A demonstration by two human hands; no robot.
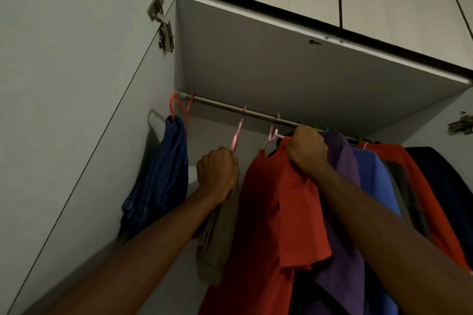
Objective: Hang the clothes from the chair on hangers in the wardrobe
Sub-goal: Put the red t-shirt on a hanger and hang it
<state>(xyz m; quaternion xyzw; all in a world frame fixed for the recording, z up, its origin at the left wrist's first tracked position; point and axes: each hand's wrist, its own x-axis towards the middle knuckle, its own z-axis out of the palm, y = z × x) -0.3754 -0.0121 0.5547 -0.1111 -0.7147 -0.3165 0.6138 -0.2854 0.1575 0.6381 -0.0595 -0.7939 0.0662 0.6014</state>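
Observation:
A metal rail (217, 105) runs across the open wardrobe. My left hand (217, 174) grips a pink hanger (236, 135) hooked on the rail, together with a beige garment (217, 238) that hangs below my fist. My right hand (305, 151) grips the shoulder of a red shirt (271, 212) that hangs on a second pink hanger (271, 134). At the rail's far left, a blue garment (161, 176) hangs from a red hanger (174, 105).
To the right of the red shirt hang purple (343, 161), blue (373, 174), orange-red (409, 174) and dark (442, 179) clothes, packed close. The open wardrobe door (64, 84) with its hinge (161, 23) stands at left. The wardrobe's top panel (281, 66) is just above the rail.

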